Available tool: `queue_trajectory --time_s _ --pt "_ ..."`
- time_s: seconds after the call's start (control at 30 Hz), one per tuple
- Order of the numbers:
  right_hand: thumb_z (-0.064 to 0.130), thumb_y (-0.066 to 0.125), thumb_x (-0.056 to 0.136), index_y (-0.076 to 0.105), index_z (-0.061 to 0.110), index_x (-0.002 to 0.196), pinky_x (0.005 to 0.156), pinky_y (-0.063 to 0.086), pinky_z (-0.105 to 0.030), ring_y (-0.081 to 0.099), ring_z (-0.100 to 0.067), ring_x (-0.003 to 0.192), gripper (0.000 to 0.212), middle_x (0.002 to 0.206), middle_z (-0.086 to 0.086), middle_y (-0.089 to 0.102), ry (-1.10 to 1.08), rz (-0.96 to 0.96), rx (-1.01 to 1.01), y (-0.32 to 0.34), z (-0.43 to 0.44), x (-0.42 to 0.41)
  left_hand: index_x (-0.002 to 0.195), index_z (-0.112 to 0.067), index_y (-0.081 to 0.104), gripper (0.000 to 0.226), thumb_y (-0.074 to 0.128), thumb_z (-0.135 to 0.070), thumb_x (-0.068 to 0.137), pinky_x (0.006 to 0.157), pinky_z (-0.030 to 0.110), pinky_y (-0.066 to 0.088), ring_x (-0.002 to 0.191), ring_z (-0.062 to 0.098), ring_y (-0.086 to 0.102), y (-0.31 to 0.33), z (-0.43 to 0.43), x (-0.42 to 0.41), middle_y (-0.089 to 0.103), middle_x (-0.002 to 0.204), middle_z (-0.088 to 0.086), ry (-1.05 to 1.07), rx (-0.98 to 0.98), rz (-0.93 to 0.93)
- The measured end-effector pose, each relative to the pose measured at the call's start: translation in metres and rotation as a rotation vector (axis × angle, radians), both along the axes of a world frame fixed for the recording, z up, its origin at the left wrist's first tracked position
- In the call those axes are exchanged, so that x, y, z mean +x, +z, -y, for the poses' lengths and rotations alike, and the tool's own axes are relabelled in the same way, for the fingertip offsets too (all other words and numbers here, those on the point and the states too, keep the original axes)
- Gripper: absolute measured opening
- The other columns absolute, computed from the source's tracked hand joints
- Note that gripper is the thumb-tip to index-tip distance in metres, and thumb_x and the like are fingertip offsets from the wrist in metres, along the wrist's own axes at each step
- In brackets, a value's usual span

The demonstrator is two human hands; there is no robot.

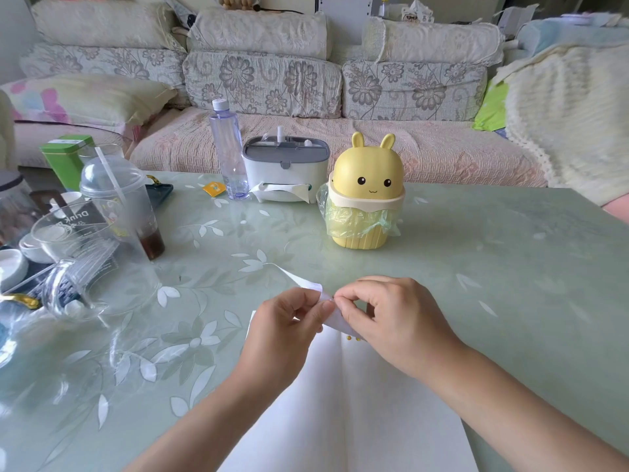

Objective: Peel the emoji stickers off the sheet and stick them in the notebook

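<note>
Hands are working above an open notebook (354, 403): left hand (286, 332) and right hand (391, 321) are both pinching the curled sticker sheet (306, 284) beside a yellow rabbit bin (366, 195).

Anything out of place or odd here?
Only minor: the sheet is bent and curled between the left hand and right hand, over the notebook; the green liner of the bin bunches out below its lid.

Right of the right hand (401, 323) the bench (510, 267) lies open. Ahead, well apart, stands a yellow rabbit bin (367, 195); left of the left hand (286, 332), clear plastic cups (115, 202) crowd the bench.
</note>
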State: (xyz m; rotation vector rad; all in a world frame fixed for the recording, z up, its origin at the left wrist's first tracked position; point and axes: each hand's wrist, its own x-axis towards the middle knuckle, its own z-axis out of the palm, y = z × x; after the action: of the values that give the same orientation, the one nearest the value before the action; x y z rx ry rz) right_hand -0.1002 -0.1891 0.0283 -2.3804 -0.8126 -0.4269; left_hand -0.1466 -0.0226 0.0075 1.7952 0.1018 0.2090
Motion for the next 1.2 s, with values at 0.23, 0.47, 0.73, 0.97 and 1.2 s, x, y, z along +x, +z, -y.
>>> queue_trajectory --time_s 0.23,0.47,0.73,0.97,1.2 --pt "0.038 0.06 0.09 0.069 0.032 0.078 0.052 0.044 -0.033 0.048 -0.014 0.054 0.017 0.063 0.008 0.059 0.007 -0.181 0.108 0.004 0.001 0.0 0.081 -0.02 0.075 0.014 0.069 -0.02 0.093 0.065 0.015 0.044 0.062 0.002 0.057 0.002 0.0 0.004 0.063 0.062 -0.017 -0.001 -0.004 0.009" --pt "0.057 0.042 0.082 0.067 0.036 0.081 0.052 0.049 -0.037 0.051 -0.017 0.057 0.033 0.063 0.007 0.06 -0.015 -0.22 0.041 0.004 0.003 0.0 0.082 -0.024 0.079 0.013 0.071 -0.024 0.092 0.073 0.029 0.049 0.065 0.004 0.059 -0.001 0.0 0.005 0.068 0.068 -0.01 0.002 0.028 -0.025" --pt "0.028 0.064 0.088 0.068 0.025 0.072 0.046 0.031 -0.022 0.036 -0.015 0.045 0.017 0.051 0.008 0.053 -0.033 -0.237 0.108 0.01 0.006 -0.001 0.082 -0.019 0.077 0.013 0.07 -0.022 0.093 0.068 0.023 0.045 0.064 0.007 0.056 0.001 0.003 0.007 0.066 0.066 -0.004 -0.019 0.023 -0.003" --pt "0.031 0.065 0.093 0.072 0.032 0.075 0.048 0.033 -0.025 0.035 -0.011 0.046 0.019 0.055 -0.004 0.057 0.033 -0.397 0.102 0.016 0.011 -0.003 0.075 -0.027 0.077 0.02 0.071 -0.018 0.092 0.065 0.017 0.044 0.062 0.003 0.054 0.002 0.003 0.006 0.064 0.061 -0.016 -0.041 0.003 -0.012" --pt "0.026 0.064 0.09 0.068 0.017 0.069 0.046 0.027 -0.022 0.028 -0.011 0.048 0.023 0.05 -0.003 0.044 -0.001 -0.367 0.116 0.018 0.01 -0.003 0.081 -0.018 0.076 0.014 0.07 -0.017 0.093 0.062 0.014 0.041 0.061 0.004 0.052 0.002 0.005 0.006 0.061 0.06 -0.015 -0.038 0.02 0.015"
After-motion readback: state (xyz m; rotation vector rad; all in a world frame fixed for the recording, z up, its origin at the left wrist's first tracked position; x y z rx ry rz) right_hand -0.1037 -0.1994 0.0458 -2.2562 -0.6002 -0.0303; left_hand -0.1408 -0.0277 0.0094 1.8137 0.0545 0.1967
